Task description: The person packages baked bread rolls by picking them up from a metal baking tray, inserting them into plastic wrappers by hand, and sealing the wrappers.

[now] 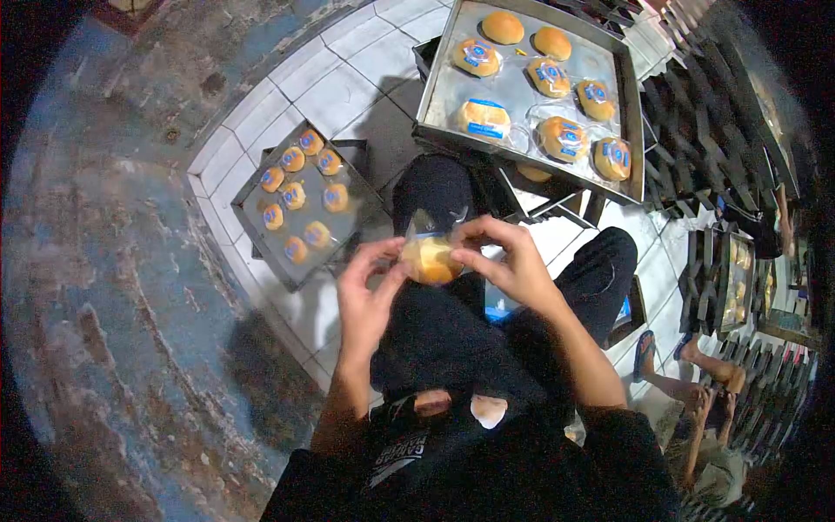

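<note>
A round golden bun (432, 264) in a clear plastic bag is held up over my lap. My left hand (367, 283) pinches it from the left side, thumb and fingers on the bag. On the other side, my right hand (509, 259) grips the bag's right edge near the top between thumb and fingers. Part of the bag's clear film stands up above the bun, with a bit of blue print showing. Fingers hide the bun's sides.
A large metal tray (426, 111) with buns, most in blue-printed bags, stands ahead on stacked trays. Several bagged buns lie on a smaller tray (300, 271) at left. Dark tray stacks (709, 130) line the right. Another person's legs (718, 374) and hands show at lower right.
</note>
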`<state>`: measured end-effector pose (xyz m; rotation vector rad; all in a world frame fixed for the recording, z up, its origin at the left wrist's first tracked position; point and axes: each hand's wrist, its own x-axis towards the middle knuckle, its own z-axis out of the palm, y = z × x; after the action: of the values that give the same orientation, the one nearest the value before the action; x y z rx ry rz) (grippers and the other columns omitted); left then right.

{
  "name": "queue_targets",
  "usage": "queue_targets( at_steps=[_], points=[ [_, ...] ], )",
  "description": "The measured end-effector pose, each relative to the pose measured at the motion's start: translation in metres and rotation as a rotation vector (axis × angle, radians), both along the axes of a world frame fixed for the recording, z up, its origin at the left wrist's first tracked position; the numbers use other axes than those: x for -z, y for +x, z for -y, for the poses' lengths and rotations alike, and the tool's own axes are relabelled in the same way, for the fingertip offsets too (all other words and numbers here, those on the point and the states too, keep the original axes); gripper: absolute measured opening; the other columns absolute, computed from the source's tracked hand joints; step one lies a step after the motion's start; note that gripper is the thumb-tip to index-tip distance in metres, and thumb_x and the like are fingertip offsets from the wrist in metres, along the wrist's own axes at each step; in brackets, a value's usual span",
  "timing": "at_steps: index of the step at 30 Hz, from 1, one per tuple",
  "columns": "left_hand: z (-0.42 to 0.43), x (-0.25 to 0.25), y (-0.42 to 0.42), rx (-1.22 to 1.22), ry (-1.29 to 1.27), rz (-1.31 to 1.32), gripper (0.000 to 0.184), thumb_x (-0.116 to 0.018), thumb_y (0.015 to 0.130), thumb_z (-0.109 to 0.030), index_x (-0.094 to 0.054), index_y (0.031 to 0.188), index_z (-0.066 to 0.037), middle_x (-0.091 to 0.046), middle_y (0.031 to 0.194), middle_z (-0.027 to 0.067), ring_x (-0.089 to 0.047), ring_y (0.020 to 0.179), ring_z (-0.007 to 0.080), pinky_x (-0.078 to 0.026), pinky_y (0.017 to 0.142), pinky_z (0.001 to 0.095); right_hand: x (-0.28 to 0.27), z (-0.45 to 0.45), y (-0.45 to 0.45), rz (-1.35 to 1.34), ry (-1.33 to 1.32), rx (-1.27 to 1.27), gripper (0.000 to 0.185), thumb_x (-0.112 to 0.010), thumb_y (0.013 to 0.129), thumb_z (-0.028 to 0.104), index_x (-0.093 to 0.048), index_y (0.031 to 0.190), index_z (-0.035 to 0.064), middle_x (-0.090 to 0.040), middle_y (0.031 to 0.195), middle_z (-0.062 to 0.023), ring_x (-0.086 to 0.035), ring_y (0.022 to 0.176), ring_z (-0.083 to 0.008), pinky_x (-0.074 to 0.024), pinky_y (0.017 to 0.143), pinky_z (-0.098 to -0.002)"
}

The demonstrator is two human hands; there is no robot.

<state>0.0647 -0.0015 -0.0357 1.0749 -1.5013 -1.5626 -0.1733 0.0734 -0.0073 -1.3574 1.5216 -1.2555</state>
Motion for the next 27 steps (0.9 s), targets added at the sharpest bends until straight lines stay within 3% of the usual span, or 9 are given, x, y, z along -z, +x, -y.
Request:
queue_targets(
  at_steps=[3,5,6,7,9,15,23,25,27],
  points=[
    [0.006,0.002,0.000,0.058,-0.147,0.128,0.019,-0.078,0.096,-0.009,-0.073,0.112,-0.002,-0.074,0.115,0.0071,-0.066,0.104,0.0128,-0.050,0.085,0.0292,-0.003,0.001,-0.001,-0.053,-0.066,-0.014,0.019,-0.081,0.094,0.016,-0.077,0.103,-0.0001,-0.079,0.097,-0.0128,-0.076,0.091,-0.0202,-0.0573,0.084,-0.0325],
    [0.009,0.008,0.008,0.024,-0.064,0.035,0.015,-0.079,0.096,-0.013,-0.070,0.099,-0.002,-0.071,0.099,0.0039,-0.062,0.092,0.0100,-0.047,0.081,0.0270,-0.007,-0.007,-0.006,0.086,0.124,0.006,0.020,-0.082,0.093,0.016,-0.078,0.104,-0.0006,-0.080,0.094,-0.0104,-0.075,0.086,-0.0164,-0.0578,0.081,-0.0307],
    [0.007,-0.027,0.006,-0.052,0.042,0.241,0.019,-0.078,0.098,-0.015,-0.065,0.092,-0.002,-0.064,0.086,-0.0006,-0.058,0.086,0.0088,-0.045,0.080,0.0246,-0.002,-0.013,-0.008,0.265,0.109,0.084,0.020,-0.083,0.093,0.016,-0.080,0.103,-0.0010,-0.080,0.093,-0.0081,-0.074,0.080,-0.0147,-0.0583,0.075,-0.0300],
    [0.007,-0.026,0.009,-0.052,0.047,0.244,0.019,-0.078,0.098,-0.015,-0.065,0.092,-0.002,-0.064,0.086,-0.0006,-0.058,0.086,0.0088,-0.045,0.080,0.0246,-0.015,-0.017,-0.014,0.502,0.251,0.083,0.018,-0.083,0.094,0.015,-0.081,0.101,-0.0014,-0.080,0.093,-0.0071,-0.072,0.078,-0.0120,-0.0568,0.069,-0.0286],
    [0.009,-0.022,0.021,0.035,0.292,0.096,0.021,-0.078,0.099,-0.016,-0.062,0.089,-0.004,-0.059,0.082,-0.0040,-0.053,0.082,0.0073,-0.042,0.078,0.0239,-0.016,-0.017,-0.019,0.481,0.401,0.078,0.017,-0.083,0.094,0.013,-0.082,0.102,-0.0013,-0.080,0.093,-0.0058,-0.069,0.079,-0.0078,-0.0548,0.067,-0.0273],
    [-0.005,0.005,0.033,0.091,0.040,0.053,0.019,-0.075,0.102,-0.017,-0.062,0.091,-0.007,-0.056,0.085,-0.0068,-0.046,0.079,0.0041,-0.038,0.074,0.0225,0.006,-0.035,-0.015,0.005,0.064,0.059,0.017,-0.090,0.088,0.016,-0.084,0.096,0.0029,-0.079,0.087,-0.0034,-0.059,0.068,-0.0058,-0.0481,0.061,-0.0269],
    [-0.036,0.041,0.041,0.104,0.448,0.147,0.018,-0.070,0.102,-0.018,-0.063,0.089,-0.009,-0.057,0.083,-0.0060,-0.047,0.078,0.0051,-0.036,0.074,0.0232,0.064,-0.059,-0.007,0.253,0.423,0.054,0.018,-0.084,0.094,0.018,-0.081,0.091,0.0004,-0.079,0.085,-0.0037,-0.065,0.071,-0.0050,-0.0508,0.067,-0.0226],
    [-0.030,0.042,0.042,0.152,0.518,0.184,0.019,-0.070,0.102,-0.020,-0.063,0.088,-0.009,-0.059,0.085,-0.0054,-0.049,0.079,0.0056,-0.037,0.075,0.0232,0.072,-0.054,-0.009,0.453,0.550,-0.045,0.020,-0.083,0.095,0.021,-0.081,0.094,0.0011,-0.079,0.085,-0.0049,-0.065,0.072,-0.0055,-0.0503,0.070,-0.0230],
    [-0.024,0.041,0.043,0.199,0.588,0.222,0.021,-0.069,0.103,-0.023,-0.063,0.088,-0.008,-0.062,0.086,-0.0048,-0.051,0.080,0.0061,-0.038,0.076,0.0231,0.072,-0.051,-0.015,0.423,0.627,-0.098,0.026,-0.082,0.096,0.024,-0.079,0.109,0.0011,-0.076,0.083,-0.0035,-0.064,0.074,-0.0062,-0.0497,0.075,-0.0224]
  ],
)
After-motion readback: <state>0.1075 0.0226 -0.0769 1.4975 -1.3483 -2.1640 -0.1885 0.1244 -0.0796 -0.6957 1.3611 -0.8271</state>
